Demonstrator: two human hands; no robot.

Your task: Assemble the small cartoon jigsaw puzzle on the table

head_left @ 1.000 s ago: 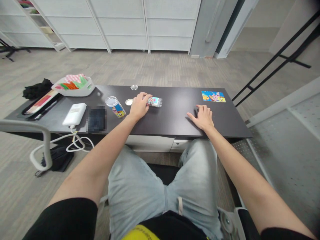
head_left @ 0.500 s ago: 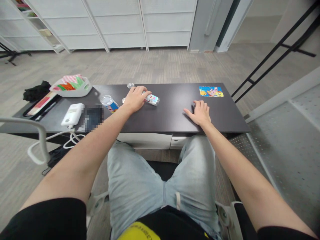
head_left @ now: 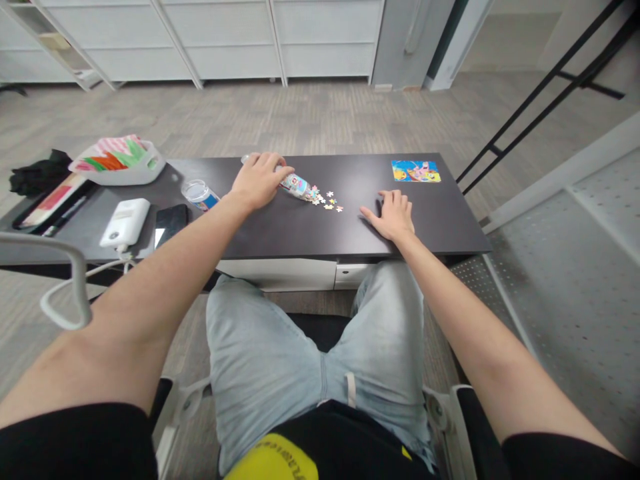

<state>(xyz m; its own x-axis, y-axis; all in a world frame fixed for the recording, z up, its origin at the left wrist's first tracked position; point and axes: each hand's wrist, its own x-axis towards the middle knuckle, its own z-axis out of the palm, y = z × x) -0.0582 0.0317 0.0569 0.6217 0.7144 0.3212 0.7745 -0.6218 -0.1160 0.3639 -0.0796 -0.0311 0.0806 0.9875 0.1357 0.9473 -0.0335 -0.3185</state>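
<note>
My left hand [head_left: 260, 180] is closed around a small clear bottle [head_left: 296, 187] with a printed label, tilted with its mouth toward the right. Several jigsaw puzzle pieces [head_left: 330, 203] lie on the dark desktop just past the mouth, and more crowd the opening. To their right, my right hand [head_left: 391, 215] rests on the desk with fingers spread, holding nothing. Beyond it lies a colourful cartoon picture card [head_left: 416, 171]. A second clear jar [head_left: 199, 195] with a blue label stands left of my left forearm, partly hidden by it.
On the left of the desk [head_left: 280, 233] are a white basket [head_left: 123, 175] of coloured packets, a white power adapter [head_left: 125, 222] with a cable, a phone [head_left: 171, 223] and a black tray [head_left: 55, 203]. A black cloth bundle [head_left: 37, 179] lies at the far left.
Puzzle pieces have spilled from the bottle onto the desk. My left hand keeps its grip, with the bottle tipped further. My right hand stays nearly where it was; the view has shifted slightly.
</note>
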